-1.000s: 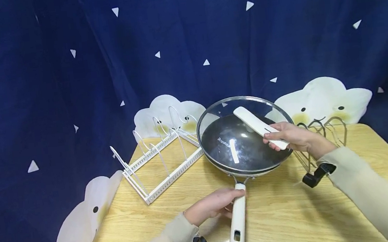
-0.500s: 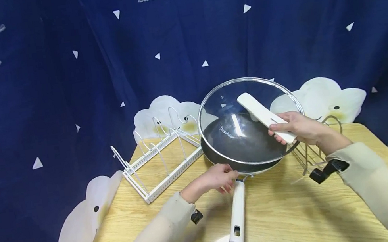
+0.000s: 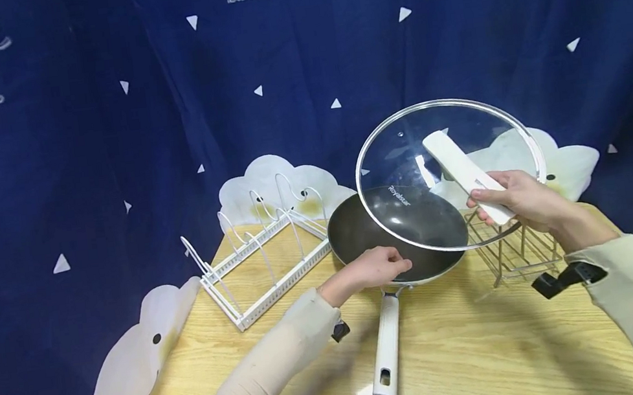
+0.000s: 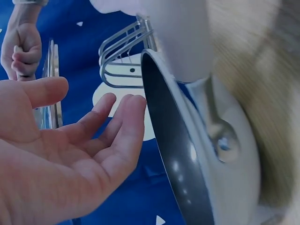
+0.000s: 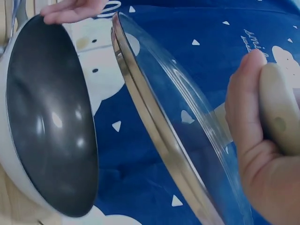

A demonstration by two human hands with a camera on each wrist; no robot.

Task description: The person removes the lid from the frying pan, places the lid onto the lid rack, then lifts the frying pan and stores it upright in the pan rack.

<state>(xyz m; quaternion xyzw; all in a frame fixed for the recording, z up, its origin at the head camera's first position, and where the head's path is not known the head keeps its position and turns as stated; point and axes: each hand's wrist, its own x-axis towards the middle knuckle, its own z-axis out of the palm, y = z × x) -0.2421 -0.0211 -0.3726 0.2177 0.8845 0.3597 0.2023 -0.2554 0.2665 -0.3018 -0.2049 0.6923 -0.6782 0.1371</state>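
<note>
My right hand [image 3: 519, 200] grips the long white handle of a round glass lid [image 3: 402, 124], marked "Royalstar" and rimmed in metal. It holds the lid in the air, above and to the right of the pan. Below stands a dark-lined pan [image 3: 355, 232] with a white outside, its white handle [image 3: 388, 346] pointing toward me. Over the pan's near rim hovers my left hand [image 3: 371, 268], holding nothing. In the left wrist view its fingers [image 4: 133, 117] are loosely bent, apart from the pan's rim. The right wrist view shows the lid [image 5: 164, 136] clearly separated from the pan [image 5: 51, 117].
On the left of the wooden table [image 3: 457, 351] stands a white wire rack [image 3: 285, 286] with upright loops. Behind the pan on the right is a metal wire rack [image 3: 513, 256], partly covered by the lid and right arm. A blue curtain [image 3: 288, 51] hangs behind.
The lid has risen off the pan and moved right in my right hand. My left hand has let go of the pan's handle and moved up over its near rim.
</note>
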